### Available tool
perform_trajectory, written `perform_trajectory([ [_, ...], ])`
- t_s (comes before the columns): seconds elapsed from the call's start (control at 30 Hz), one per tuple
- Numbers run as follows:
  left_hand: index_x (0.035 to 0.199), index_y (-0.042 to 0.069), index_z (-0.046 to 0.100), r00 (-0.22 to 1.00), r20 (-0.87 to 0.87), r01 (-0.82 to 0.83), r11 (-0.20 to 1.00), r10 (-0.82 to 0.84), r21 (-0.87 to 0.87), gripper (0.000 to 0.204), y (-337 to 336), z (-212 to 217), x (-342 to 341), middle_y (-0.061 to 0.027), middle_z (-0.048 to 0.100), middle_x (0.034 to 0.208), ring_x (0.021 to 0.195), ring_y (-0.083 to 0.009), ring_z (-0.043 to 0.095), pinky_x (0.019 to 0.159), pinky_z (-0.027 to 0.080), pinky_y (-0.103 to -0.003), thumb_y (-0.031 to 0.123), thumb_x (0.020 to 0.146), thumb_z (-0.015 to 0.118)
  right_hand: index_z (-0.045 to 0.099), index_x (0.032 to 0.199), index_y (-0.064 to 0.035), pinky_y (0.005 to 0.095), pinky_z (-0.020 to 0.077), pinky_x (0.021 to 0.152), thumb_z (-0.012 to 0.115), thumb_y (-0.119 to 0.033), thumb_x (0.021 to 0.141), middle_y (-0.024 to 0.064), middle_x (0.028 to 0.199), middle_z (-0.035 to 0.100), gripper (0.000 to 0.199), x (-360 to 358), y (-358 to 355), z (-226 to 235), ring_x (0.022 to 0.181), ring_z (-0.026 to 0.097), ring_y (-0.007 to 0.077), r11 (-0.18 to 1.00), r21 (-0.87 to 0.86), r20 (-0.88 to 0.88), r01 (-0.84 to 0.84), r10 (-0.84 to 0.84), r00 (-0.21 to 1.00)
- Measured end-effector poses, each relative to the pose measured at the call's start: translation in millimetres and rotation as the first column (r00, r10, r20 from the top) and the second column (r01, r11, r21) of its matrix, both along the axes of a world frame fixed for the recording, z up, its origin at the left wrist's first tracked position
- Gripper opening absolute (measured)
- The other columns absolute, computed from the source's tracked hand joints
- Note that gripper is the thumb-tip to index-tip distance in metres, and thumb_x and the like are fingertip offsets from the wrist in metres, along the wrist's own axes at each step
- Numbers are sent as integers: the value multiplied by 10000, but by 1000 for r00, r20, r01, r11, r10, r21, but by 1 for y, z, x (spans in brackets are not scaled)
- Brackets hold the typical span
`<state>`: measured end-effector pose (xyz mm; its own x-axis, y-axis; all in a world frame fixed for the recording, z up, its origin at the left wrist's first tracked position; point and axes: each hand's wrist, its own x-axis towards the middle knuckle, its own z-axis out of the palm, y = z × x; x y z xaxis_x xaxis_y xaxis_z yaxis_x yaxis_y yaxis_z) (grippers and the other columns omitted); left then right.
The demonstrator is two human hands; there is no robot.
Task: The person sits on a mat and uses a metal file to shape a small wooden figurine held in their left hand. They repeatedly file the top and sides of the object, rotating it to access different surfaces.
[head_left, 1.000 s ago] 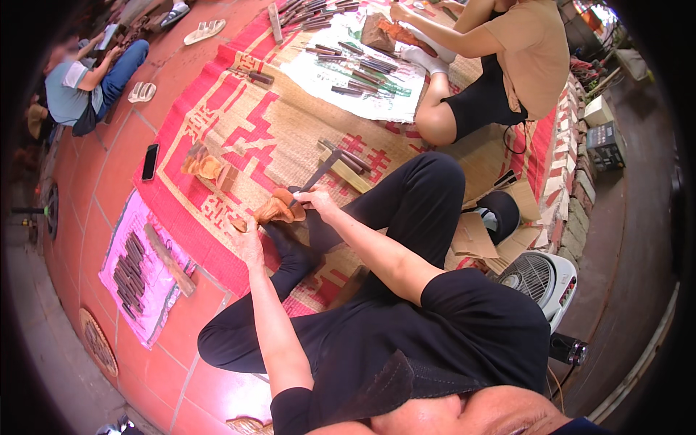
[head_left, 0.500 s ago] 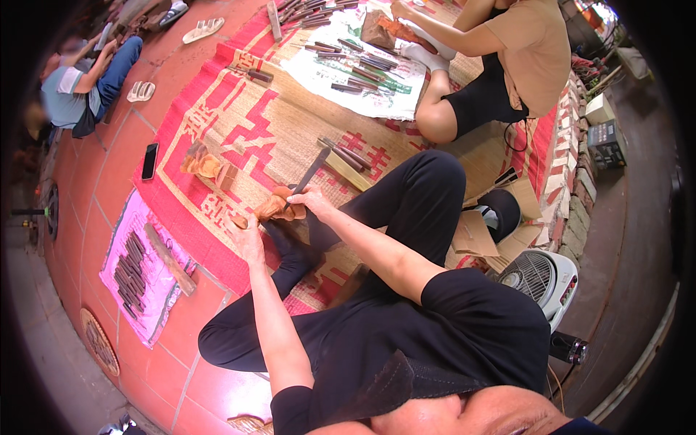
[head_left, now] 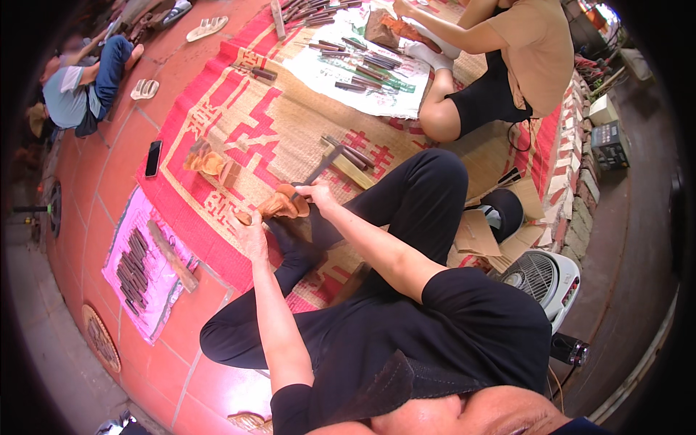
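Note:
My left hand [head_left: 251, 233] is closed around the near left end of a carved, orange-brown piece of wood [head_left: 278, 204], which lies over my foot and lower leg. In my right hand [head_left: 319, 194] is a flat, dark file [head_left: 323, 164]. Its lower part rests against the top right of the carving, and its free end points up and to the right over the mat. The right fingers curl beside the carving and partly cover the contact. A second pale carved wood piece [head_left: 209, 164] lies on the mat beyond my left hand.
Chisels [head_left: 354, 154] lie on the red-and-tan mat [head_left: 290, 134] ahead. To the left are a phone [head_left: 153, 159] and a pink cloth [head_left: 156, 319] with several tools and a wooden stick [head_left: 171, 255]. A co-worker [head_left: 533, 51] sits front right; a fan [head_left: 540, 283] stands right.
The file has swung slightly, its free end shifting right and lying flatter. My right hand moved a little right, while the left keeps its hold. At far left, another person's arm has moved.

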<state>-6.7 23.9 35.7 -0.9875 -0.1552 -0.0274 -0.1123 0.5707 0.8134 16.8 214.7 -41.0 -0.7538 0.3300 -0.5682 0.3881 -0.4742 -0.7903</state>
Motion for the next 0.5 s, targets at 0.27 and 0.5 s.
perform_trajectory([
  [0.27, 1355, 9, 327, 999, -2, 52, 998, -52, -27, 685, 3, 8, 1, -263, 401, 1343, 1246, -401, 394, 1027, 334, -439, 221, 791, 652, 610, 810, -14, 323, 477, 651, 789, -186, 677, 76, 786, 636, 282, 3, -6, 13, 708, 605, 187, 996, 90, -74, -7, 13, 997],
  [0.5, 1357, 25, 330, 998, -29, 59, 994, -62, -92, 677, 3, 8, 3, -259, 410, 1334, 1228, -398, 408, 1018, 342, -437, 227, 794, 646, 547, 868, -24, 298, 469, 668, 781, -184, 709, 83, 786, 633, 325, 1, -2, 5, 726, 621, 181, 999, -25, -18, 36, -37, 999],
])
